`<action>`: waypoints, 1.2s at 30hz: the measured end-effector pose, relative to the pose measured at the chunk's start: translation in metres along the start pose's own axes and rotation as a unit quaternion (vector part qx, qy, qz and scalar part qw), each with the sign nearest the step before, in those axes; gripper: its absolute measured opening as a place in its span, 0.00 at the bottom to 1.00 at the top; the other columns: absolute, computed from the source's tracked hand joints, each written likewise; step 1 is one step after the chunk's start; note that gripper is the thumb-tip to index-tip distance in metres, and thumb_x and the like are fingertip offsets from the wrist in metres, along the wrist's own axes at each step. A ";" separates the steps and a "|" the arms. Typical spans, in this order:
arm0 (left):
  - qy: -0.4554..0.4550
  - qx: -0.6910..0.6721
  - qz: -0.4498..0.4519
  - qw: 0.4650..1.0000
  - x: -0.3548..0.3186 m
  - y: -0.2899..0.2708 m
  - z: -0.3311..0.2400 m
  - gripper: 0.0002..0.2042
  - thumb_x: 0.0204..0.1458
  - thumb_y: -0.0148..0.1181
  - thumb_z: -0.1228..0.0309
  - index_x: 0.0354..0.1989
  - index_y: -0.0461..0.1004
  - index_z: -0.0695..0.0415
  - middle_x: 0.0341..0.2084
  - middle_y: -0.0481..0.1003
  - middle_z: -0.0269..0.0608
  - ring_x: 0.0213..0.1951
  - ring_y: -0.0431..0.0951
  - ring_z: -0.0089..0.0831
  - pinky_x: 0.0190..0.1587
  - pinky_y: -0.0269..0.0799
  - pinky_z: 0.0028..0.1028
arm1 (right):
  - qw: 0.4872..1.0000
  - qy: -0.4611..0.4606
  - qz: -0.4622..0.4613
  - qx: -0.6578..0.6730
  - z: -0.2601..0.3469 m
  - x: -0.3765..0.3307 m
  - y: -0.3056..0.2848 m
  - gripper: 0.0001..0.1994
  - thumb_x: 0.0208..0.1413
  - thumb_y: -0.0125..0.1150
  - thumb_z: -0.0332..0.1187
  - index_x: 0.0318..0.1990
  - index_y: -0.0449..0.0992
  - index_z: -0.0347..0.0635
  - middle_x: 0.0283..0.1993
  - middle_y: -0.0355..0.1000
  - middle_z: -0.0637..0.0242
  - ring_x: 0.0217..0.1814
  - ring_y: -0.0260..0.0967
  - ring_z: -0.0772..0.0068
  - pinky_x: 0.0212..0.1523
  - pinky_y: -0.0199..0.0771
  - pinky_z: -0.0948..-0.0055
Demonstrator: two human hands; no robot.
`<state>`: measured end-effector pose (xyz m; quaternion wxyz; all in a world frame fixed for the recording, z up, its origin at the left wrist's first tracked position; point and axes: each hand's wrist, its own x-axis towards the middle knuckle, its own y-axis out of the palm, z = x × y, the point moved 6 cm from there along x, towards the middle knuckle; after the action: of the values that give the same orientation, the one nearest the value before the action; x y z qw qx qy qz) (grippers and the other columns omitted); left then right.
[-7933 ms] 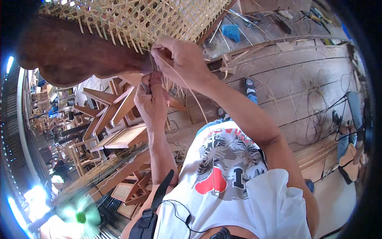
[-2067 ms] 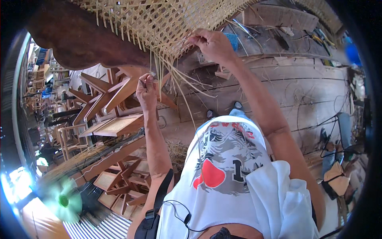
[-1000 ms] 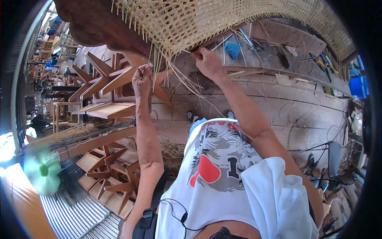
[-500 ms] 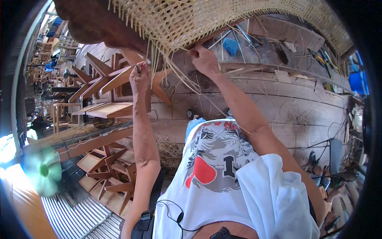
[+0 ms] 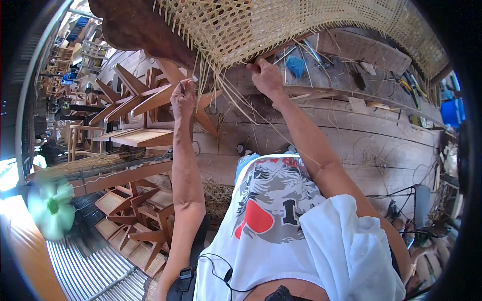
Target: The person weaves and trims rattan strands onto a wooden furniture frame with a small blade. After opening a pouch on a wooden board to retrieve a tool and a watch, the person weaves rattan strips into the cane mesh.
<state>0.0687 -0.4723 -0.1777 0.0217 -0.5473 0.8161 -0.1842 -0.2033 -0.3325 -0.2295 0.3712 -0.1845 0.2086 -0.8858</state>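
A woven cane panel [image 5: 281,25] in a dark wooden frame [image 5: 145,30] spans the top of the view. Loose cane strands [image 5: 221,83] hang from its near left corner. Beside these strands, my left hand [image 5: 184,100] is closed in a pinch, with a small, thin dark tool poking from its fingers; its exact kind is too small to tell. My right hand [image 5: 267,79] is at the panel's near edge, fingers curled against the frame's underside. Whatever those fingertips grip is hidden under the edge.
Behind the panel, a wooden bench [image 5: 321,90] carries a blue sponge-like block [image 5: 295,65], thin rods and pliers [image 5: 412,90]. Upturned wooden chairs [image 5: 145,98] stand at left, with more stacked wooden seats [image 5: 143,215] below. A green-bladed fan [image 5: 51,204] is at far left.
The panel and both hands appear shifted slightly right and down in the view. My right hand's fingers have lifted and spread slightly along the panel edge; my left keeps its pinch.
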 end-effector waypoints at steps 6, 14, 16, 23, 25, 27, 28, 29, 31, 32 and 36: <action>0.014 -0.023 0.005 1.000 0.003 0.003 -0.002 0.09 0.70 0.60 0.65 0.41 0.80 0.57 0.21 0.71 0.22 0.21 0.66 0.11 0.23 0.60 0.18 | 1.000 0.005 0.010 0.010 0.001 0.001 -0.002 0.14 0.61 0.65 0.47 0.43 0.82 0.48 0.41 0.82 0.51 0.47 0.80 0.42 0.46 0.79 0.46; 0.008 -0.017 0.000 1.000 0.001 0.004 -0.003 0.09 0.70 0.59 0.66 0.40 0.80 0.57 0.23 0.70 0.21 0.25 0.66 0.11 0.27 0.61 0.16 | 1.000 -0.013 0.011 0.026 0.003 0.002 -0.014 0.12 0.62 0.64 0.45 0.42 0.82 0.47 0.40 0.82 0.50 0.47 0.80 0.41 0.46 0.78 0.46; 0.033 -0.031 -0.007 0.999 0.002 0.004 -0.004 0.09 0.70 0.59 0.65 0.40 0.80 0.57 0.22 0.70 0.21 0.25 0.65 0.11 0.28 0.61 0.16 | 0.999 -0.015 0.017 0.031 -0.001 0.003 -0.015 0.12 0.63 0.64 0.45 0.42 0.82 0.46 0.39 0.82 0.51 0.46 0.79 0.41 0.46 0.78 0.46; 0.034 0.009 -0.019 0.999 0.006 0.003 0.007 0.10 0.70 0.60 0.63 0.40 0.80 0.57 0.22 0.70 0.21 0.25 0.65 0.11 0.27 0.61 0.18 | 0.999 -0.033 0.005 -0.002 -0.004 0.003 0.000 0.11 0.62 0.67 0.43 0.41 0.82 0.45 0.38 0.83 0.54 0.43 0.82 0.48 0.42 0.79 0.53; 0.047 0.023 -0.029 0.998 0.006 0.002 0.007 0.10 0.70 0.60 0.63 0.41 0.81 0.57 0.22 0.70 0.20 0.24 0.64 0.11 0.27 0.61 0.18 | 1.000 -0.019 -0.001 0.004 -0.007 0.004 0.002 0.11 0.62 0.67 0.42 0.43 0.83 0.46 0.39 0.83 0.55 0.43 0.82 0.48 0.43 0.79 0.53; -0.006 -0.009 -0.037 0.999 0.004 0.003 0.013 0.10 0.70 0.60 0.65 0.41 0.81 0.57 0.22 0.70 0.20 0.23 0.63 0.11 0.25 0.59 0.19 | 0.999 -0.033 0.018 0.016 -0.007 0.006 0.003 0.14 0.62 0.65 0.46 0.43 0.82 0.44 0.39 0.82 0.50 0.45 0.80 0.43 0.45 0.79 0.49; 0.009 -0.024 -0.030 0.999 0.004 0.004 0.012 0.09 0.70 0.60 0.65 0.41 0.81 0.57 0.22 0.69 0.20 0.23 0.63 0.11 0.25 0.58 0.19 | 0.999 -0.038 0.025 0.022 -0.007 0.006 0.003 0.16 0.63 0.65 0.47 0.42 0.82 0.42 0.40 0.82 0.48 0.46 0.80 0.40 0.46 0.78 0.47; 0.005 -0.032 -0.040 0.999 0.003 0.004 0.014 0.09 0.69 0.61 0.65 0.41 0.81 0.57 0.22 0.69 0.20 0.23 0.62 0.11 0.25 0.58 0.19 | 0.999 -0.032 0.029 0.018 -0.008 0.007 0.003 0.16 0.63 0.65 0.47 0.42 0.82 0.42 0.40 0.82 0.48 0.46 0.80 0.40 0.47 0.78 0.47; 0.001 -0.045 -0.051 0.998 0.003 0.004 0.019 0.08 0.69 0.61 0.66 0.41 0.81 0.56 0.21 0.69 0.19 0.23 0.62 0.11 0.24 0.57 0.19 | 0.999 -0.027 0.030 0.017 -0.010 0.007 0.002 0.17 0.63 0.65 0.47 0.43 0.82 0.42 0.40 0.82 0.48 0.46 0.80 0.41 0.47 0.79 0.47; 0.000 -0.048 -0.050 0.998 0.004 0.004 0.023 0.08 0.69 0.61 0.66 0.41 0.81 0.56 0.21 0.68 0.19 0.22 0.62 0.11 0.24 0.56 0.19 | 0.999 -0.029 0.029 0.017 -0.009 0.007 0.002 0.17 0.63 0.65 0.47 0.43 0.82 0.42 0.40 0.82 0.48 0.46 0.80 0.41 0.47 0.79 0.47; -0.033 -0.119 -0.023 0.992 0.010 0.005 0.038 0.08 0.68 0.63 0.64 0.42 0.81 0.55 0.25 0.71 0.21 0.27 0.65 0.12 0.29 0.61 0.18 | 0.998 -0.051 0.020 0.042 -0.004 0.008 -0.002 0.16 0.63 0.65 0.46 0.43 0.82 0.41 0.40 0.82 0.48 0.46 0.80 0.40 0.46 0.78 0.47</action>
<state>0.0693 -0.4898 -0.2134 -0.0209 -0.5705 0.8182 -0.0684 -0.2118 -0.3363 -0.2301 0.4068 -0.2097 0.1555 -0.8754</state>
